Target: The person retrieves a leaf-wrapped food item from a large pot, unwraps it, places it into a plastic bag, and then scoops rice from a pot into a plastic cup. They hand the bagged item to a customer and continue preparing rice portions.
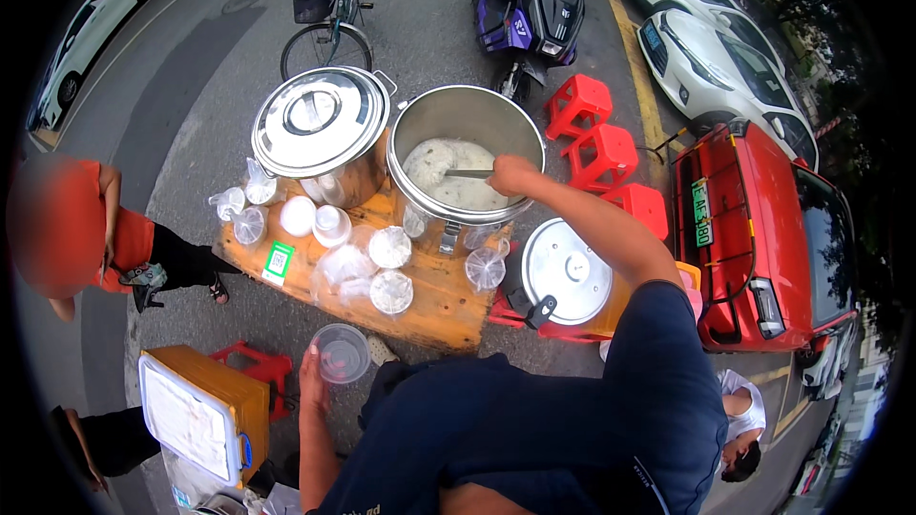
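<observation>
My right hand (512,175) grips the handle of a metal ladle (469,174), whose far end dips into whitish porridge-like food (458,189) in a large open steel pot (465,104). Low at the left, my left hand (313,378) holds an empty clear plastic container (342,353) beyond the near edge of the wooden table (458,315). Bagged tubs (391,247) of pale food and a heap of clear plastic bags (346,268) lie on the tabletop. White lids (298,216) and stacked white cups (331,226) stand beside a second steel pot (320,121) with its lid on.
A lidded pressure cooker (567,270) stands right of the table, near red plastic stools (603,157). At lower left is an orange box with a white lid (187,418). A person in orange (122,229) stands left. A bicycle (333,28), scooter (529,7) and red car (773,243) are parked around.
</observation>
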{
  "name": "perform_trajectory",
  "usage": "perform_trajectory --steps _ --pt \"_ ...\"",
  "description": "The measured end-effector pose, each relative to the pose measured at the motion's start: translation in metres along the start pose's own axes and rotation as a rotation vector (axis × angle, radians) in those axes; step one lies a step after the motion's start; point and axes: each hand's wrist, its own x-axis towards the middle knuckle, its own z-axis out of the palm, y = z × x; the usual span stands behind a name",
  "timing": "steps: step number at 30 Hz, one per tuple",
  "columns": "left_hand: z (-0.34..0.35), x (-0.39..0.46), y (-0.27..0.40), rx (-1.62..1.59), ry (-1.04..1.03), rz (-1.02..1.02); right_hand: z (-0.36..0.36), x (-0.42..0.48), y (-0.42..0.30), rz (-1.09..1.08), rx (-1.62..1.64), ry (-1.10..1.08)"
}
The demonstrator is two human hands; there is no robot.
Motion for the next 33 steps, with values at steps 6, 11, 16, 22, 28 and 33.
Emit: perform_trajectory --steps 6,11,16,22,28,33 --pt "0.027 0.031 0.049 0.001 -0.101 0.110 -0.037 -0.044 0.012 -0.072 0.158 0.044" --pt "0.073 0.056 0.096 -0.031 -0.179 0.191 -0.043 -0.087 0.027 -0.099 0.348 0.101" --pt "0.148 0.062 0.167 0.066 -0.177 0.258 -0.074 -0.133 0.021 -0.055 0.358 0.129" --pt "0.228 0.083 0.223 0.120 -0.200 0.350 -0.123 -0.166 0.027 -0.011 0.425 0.137" --pt "0.291 0.100 0.237 0.192 -0.221 0.361 -0.183 -0.218 0.013 -0.030 0.291 0.225" --pt "0.329 0.119 0.236 0.214 -0.216 0.288 -0.210 -0.242 -0.002 0.002 0.264 0.208"
